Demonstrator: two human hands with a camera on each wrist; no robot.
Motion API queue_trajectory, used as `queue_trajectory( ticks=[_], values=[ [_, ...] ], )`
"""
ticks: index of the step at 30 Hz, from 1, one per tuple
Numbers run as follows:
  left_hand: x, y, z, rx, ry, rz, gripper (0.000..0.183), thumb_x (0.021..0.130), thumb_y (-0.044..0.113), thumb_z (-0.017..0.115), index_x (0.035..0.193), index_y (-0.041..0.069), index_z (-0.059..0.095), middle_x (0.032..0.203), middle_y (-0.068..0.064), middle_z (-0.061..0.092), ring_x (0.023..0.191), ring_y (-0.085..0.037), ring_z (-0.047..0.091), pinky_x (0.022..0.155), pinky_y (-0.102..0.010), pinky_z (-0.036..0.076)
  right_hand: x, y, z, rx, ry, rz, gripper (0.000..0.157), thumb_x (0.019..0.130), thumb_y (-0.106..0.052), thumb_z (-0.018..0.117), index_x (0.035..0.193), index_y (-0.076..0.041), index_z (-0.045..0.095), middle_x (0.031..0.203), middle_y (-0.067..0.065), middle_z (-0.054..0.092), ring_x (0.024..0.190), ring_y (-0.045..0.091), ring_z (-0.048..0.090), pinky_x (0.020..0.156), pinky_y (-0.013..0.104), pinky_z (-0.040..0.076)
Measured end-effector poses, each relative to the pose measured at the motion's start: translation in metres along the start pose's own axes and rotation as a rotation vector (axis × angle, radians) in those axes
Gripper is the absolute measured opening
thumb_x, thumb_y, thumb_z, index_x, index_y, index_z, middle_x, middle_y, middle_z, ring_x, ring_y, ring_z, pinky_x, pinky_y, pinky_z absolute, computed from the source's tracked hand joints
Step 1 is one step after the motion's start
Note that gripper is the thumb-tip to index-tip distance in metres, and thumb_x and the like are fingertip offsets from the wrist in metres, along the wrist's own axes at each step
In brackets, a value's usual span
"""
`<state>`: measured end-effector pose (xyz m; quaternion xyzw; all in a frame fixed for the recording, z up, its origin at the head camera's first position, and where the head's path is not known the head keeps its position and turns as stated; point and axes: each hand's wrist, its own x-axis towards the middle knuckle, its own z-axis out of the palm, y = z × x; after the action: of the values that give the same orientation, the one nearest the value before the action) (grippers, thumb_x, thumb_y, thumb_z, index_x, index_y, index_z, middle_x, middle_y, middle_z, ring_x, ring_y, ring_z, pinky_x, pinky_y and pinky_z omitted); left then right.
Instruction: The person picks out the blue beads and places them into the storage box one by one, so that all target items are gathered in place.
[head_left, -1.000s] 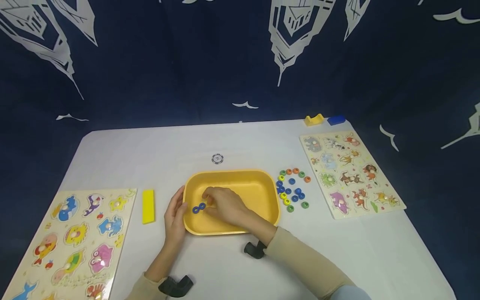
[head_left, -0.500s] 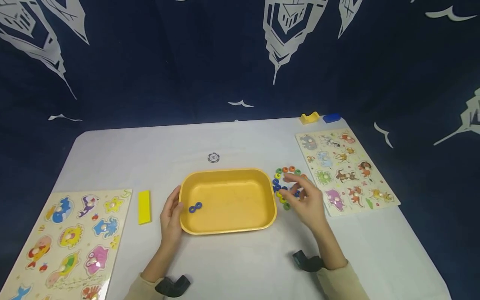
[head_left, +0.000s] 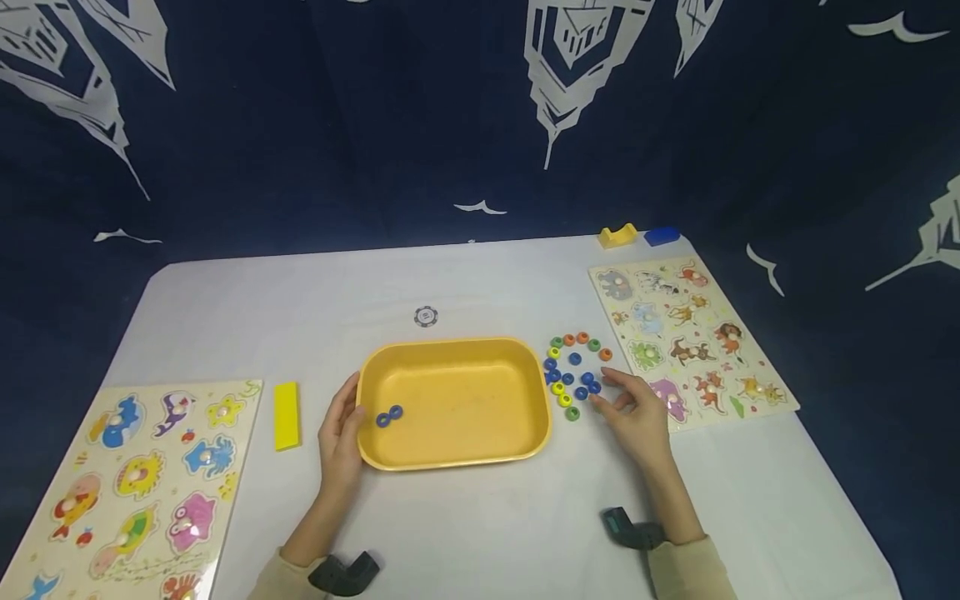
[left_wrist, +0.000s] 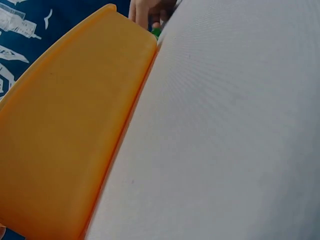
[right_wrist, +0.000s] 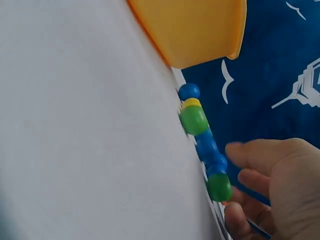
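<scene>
In the head view my left hand (head_left: 341, 442) holds the left end of a yellow tray (head_left: 457, 462), thumb at the rim and fingers along the outside. Two blue beads (head_left: 389, 416) lie inside the tray near that end. My right hand (head_left: 637, 417) is low over the table at the right side of a loose group of blue, yellow, green and orange beads (head_left: 567, 379). Its thumb and fingers are spread apart beside the blue beads. The right wrist view shows a green bead (right_wrist: 219, 187) close to these fingers (right_wrist: 250, 155), with no grip on it visible.
Animal puzzle boards lie at the left (head_left: 135, 492) and right (head_left: 693, 342). A yellow block (head_left: 287, 417) is left of the tray, a poker chip (head_left: 426, 316) behind it. A yellow piece (head_left: 618, 236) and a blue piece (head_left: 662, 236) sit at the far edge.
My right hand has left the tray, moved right to the beads, then shifted slightly further right and down. The left hand stays at the tray. Both blue beads remain inside.
</scene>
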<state>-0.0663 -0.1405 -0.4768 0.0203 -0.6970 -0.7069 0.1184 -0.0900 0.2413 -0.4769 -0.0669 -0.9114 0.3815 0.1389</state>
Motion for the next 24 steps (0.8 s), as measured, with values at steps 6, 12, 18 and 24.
queue_trajectory(
  ticks=[6, 12, 18, 24],
  values=[
    [-0.001, 0.001, 0.000, 0.013, -0.007, 0.020, 0.042, 0.093, 0.001, 0.035, 0.133, 0.011, 0.039, 0.128, -0.013, 0.044, 0.109, -0.020, 0.046, 0.088, -0.017, 0.045, 0.000, -0.002, 0.007, -0.174, -0.011, -0.044, 0.037, 0.072, -0.021, 0.071, 0.107, -0.015, 0.064, 0.090, -0.001, 0.058, 0.059, 0.012, 0.042, 0.046, 0.022, 0.033],
    [0.000, 0.000, -0.001, 0.019, 0.004, 0.035, 0.042, 0.093, 0.003, 0.036, 0.133, 0.012, 0.040, 0.129, -0.012, 0.044, 0.111, -0.021, 0.045, 0.090, -0.017, 0.044, 0.003, -0.003, 0.011, -0.224, 0.000, -0.032, 0.028, 0.073, -0.022, 0.070, 0.101, -0.016, 0.067, 0.085, -0.003, 0.053, 0.058, 0.012, 0.040, 0.046, 0.023, 0.030],
    [0.001, 0.002, 0.000, -0.005, 0.004, 0.021, 0.043, 0.091, 0.000, 0.037, 0.132, 0.011, 0.041, 0.127, -0.012, 0.045, 0.110, -0.026, 0.045, 0.090, -0.018, 0.044, 0.004, -0.007, 0.008, -0.153, 0.043, 0.000, 0.025, 0.074, -0.024, 0.071, 0.099, -0.018, 0.068, 0.083, -0.004, 0.056, 0.061, 0.012, 0.039, 0.048, 0.022, 0.031],
    [-0.001, 0.015, 0.003, -0.006, -0.004, -0.007, 0.043, 0.091, -0.003, 0.035, 0.133, 0.006, 0.039, 0.129, -0.014, 0.043, 0.112, -0.029, 0.043, 0.091, -0.020, 0.044, 0.013, -0.035, 0.002, -0.005, 0.033, -0.134, 0.027, 0.073, -0.023, 0.072, 0.100, -0.019, 0.067, 0.080, -0.006, 0.057, 0.066, 0.009, 0.044, 0.048, 0.018, 0.034]
  ],
)
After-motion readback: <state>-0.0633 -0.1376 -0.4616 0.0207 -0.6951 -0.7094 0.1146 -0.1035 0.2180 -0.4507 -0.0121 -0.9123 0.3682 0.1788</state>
